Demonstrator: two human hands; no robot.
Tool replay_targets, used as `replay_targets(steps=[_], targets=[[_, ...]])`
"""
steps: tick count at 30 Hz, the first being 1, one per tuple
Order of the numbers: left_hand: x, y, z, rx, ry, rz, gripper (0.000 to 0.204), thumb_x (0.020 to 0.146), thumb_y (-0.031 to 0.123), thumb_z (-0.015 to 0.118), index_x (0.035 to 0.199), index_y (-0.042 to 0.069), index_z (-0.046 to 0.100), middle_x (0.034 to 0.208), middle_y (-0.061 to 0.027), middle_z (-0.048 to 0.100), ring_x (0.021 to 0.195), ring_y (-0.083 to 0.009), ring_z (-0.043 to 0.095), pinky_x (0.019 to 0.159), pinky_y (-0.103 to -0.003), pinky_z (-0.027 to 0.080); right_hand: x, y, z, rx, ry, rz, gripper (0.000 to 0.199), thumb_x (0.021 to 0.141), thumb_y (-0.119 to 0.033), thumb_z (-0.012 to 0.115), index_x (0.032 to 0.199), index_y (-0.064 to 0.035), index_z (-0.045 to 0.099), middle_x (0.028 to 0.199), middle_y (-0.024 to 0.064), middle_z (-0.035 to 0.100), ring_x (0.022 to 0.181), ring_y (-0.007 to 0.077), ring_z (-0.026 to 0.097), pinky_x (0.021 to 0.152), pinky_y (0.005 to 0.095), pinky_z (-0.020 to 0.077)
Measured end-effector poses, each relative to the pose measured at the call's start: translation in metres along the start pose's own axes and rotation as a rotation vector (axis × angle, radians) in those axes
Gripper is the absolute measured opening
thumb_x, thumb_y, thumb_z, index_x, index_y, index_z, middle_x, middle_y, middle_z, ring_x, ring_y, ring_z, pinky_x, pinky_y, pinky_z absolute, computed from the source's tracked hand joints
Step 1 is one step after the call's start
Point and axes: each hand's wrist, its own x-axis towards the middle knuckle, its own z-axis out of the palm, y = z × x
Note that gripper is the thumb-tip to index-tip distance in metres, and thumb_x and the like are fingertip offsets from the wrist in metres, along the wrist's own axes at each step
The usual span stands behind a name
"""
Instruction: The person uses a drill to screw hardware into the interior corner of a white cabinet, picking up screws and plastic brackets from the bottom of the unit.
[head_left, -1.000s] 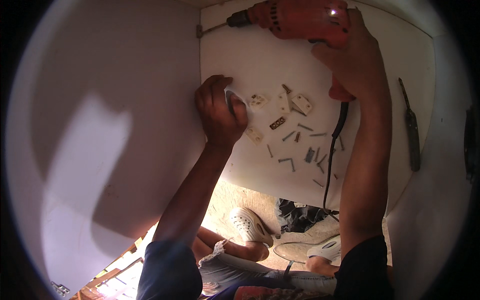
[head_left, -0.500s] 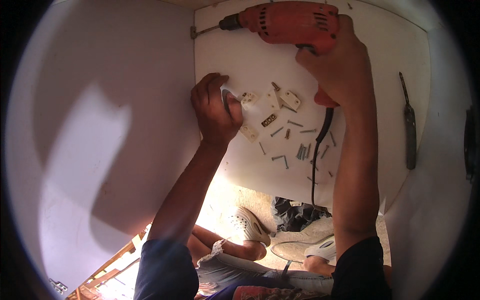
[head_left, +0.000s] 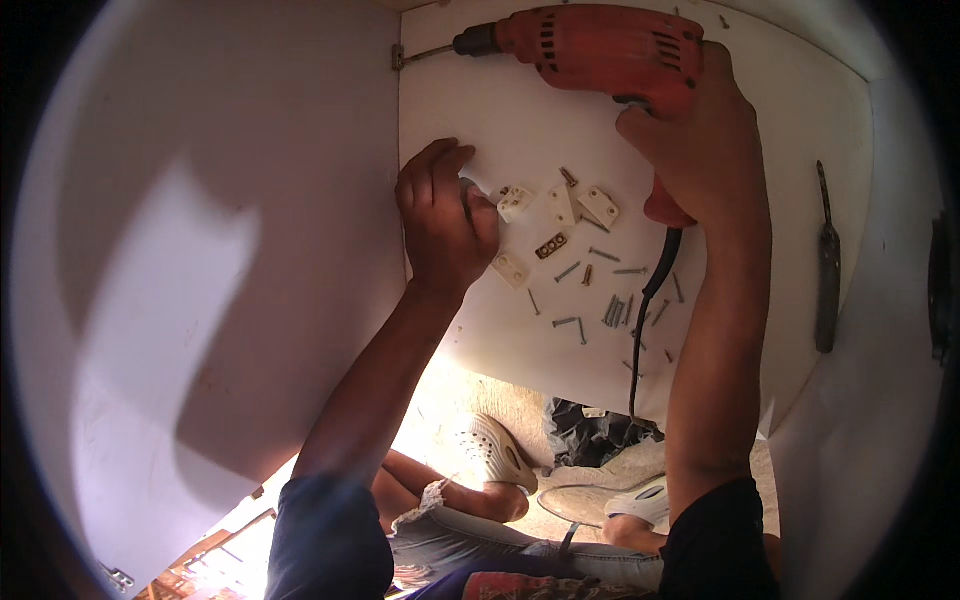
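Note:
My right hand (head_left: 700, 150) grips the handle of a red corded power drill (head_left: 610, 50), its thumb side by the trigger. The drill's long thin bit (head_left: 428, 54) points left and its tip meets a small bracket (head_left: 398, 57) on the left white panel (head_left: 250, 130), close to the corner. Lower down, my left hand (head_left: 448, 220) is by the seam of that panel with fingers curled. Something greyish shows between its thumb and fingers, too hidden to name. Beside it lie several cream plastic corner brackets (head_left: 598, 207) and a brown-looking one (head_left: 551, 245).
Several loose screws (head_left: 615, 311) are scattered on the white board (head_left: 520, 350). A dark-handled screwdriver (head_left: 826, 280) lies at the right near another panel (head_left: 850, 430). The drill's black cord (head_left: 640, 340) runs down past a crumpled black bag (head_left: 590, 440). A person's shoe (head_left: 490, 445) is on the floor below.
The view has shifted slightly, so everything appears a little farther right and lower. Both hands keep their holds, and the drill's tip stays at the bracket.

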Motion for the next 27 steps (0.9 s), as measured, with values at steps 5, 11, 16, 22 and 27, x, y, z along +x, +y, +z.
replay_targets(steps=[5,11,16,22,27], targets=[[0.001,-0.002,-0.001,-0.003,0.007,0.015,0.045,0.090,0.007,0.055,0.134,-0.002,0.060,0.139,-0.0244,0.059,0.130,-0.0427,0.053,0.114,-0.054,0.041,0.000,-0.008,-0.005,0.069,-0.034,0.054,0.059,0.076,-0.018,0.082,0.124,0.0058,0.055,0.100,0.0264,0.077,0.093,0.0415,0.079,0.087,0.0477,0.0633],[0.003,0.001,-0.001,-0.004,0.014,0.010,0.045,0.089,0.007,0.055,0.132,-0.002,0.061,0.138,-0.0243,0.060,0.130,-0.0426,0.054,0.114,-0.054,0.041,0.004,-0.002,-0.002,-0.025,0.000,-0.015,0.062,0.075,-0.020,0.084,0.124,0.0050,0.055,0.100,0.0265,0.077,0.093,0.0427,0.079,0.087,0.0482,0.0632],[0.003,0.001,0.000,-0.007,0.033,0.009,0.045,0.088,0.007,0.057,0.132,0.000,0.062,0.138,-0.0226,0.061,0.129,-0.0424,0.055,0.113,-0.054,0.042,0.010,-0.004,-0.004,-0.108,-0.010,-0.010,0.064,0.075,-0.024,0.086,0.124,0.0048,0.055,0.101,0.0255,0.077,0.094,0.0422,0.078,0.087,0.0474,0.0632],[0.007,-0.003,-0.004,-0.105,0.046,-0.030,0.045,0.084,0.001,0.056,0.128,0.001,0.064,0.136,-0.0194,0.063,0.127,-0.0393,0.057,0.113,-0.053,0.041,0.009,-0.007,-0.005,-0.101,-0.003,0.022,0.065,0.076,-0.027,0.087,0.128,0.0004,0.057,0.108,0.0219,0.078,0.100,0.0400,0.078,0.092,0.0468,0.0617],[0.007,-0.008,-0.002,-0.160,0.094,0.003,0.044,0.083,0.001,0.054,0.125,0.001,0.065,0.133,-0.0196,0.065,0.122,-0.0382,0.059,0.111,-0.052,0.042,-0.003,-0.004,-0.010,-0.069,0.034,0.051,0.064,0.078,-0.029,0.087,0.129,-0.0017,0.060,0.118,0.0204,0.077,0.110,0.0362,0.076,0.098,0.0441,0.0590]])
